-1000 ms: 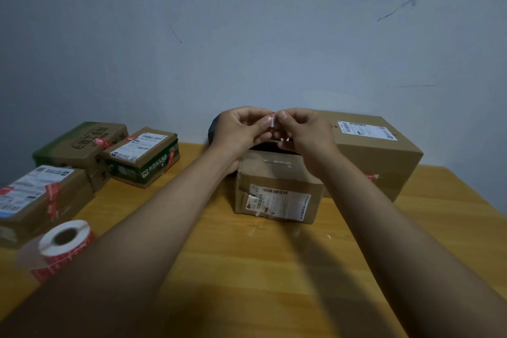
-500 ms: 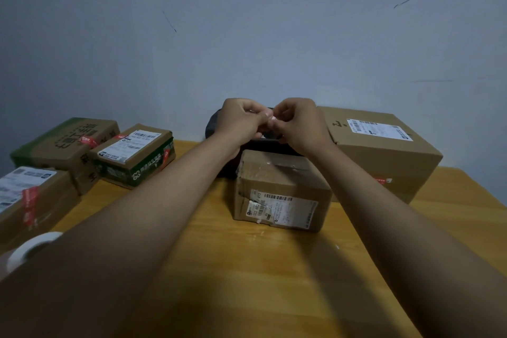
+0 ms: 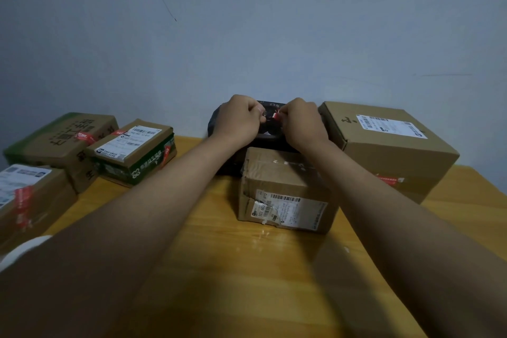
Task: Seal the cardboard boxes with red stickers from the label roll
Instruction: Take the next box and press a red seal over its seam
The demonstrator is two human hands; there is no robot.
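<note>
My left hand [image 3: 238,121] and my right hand [image 3: 301,123] are raised side by side above a small cardboard box [image 3: 285,189] in the middle of the table. Between their fingertips I pinch a small red sticker [image 3: 275,116]. The box's top carries clear tape and its front a torn white shipping label. A white sliver of the label roll [image 3: 26,250] shows at the far left, mostly hidden behind my left forearm.
A large box [image 3: 389,145] with a red sticker stands at the right. A dark object [image 3: 270,137] sits behind the small box. Three stickered boxes [image 3: 134,151] lie at the left on the wooden table [image 3: 247,269], against a grey wall.
The camera has tilted and shifted, so the roll has slipped almost out of sight. My hands stay together, and the red sticker now shows between the fingertips.
</note>
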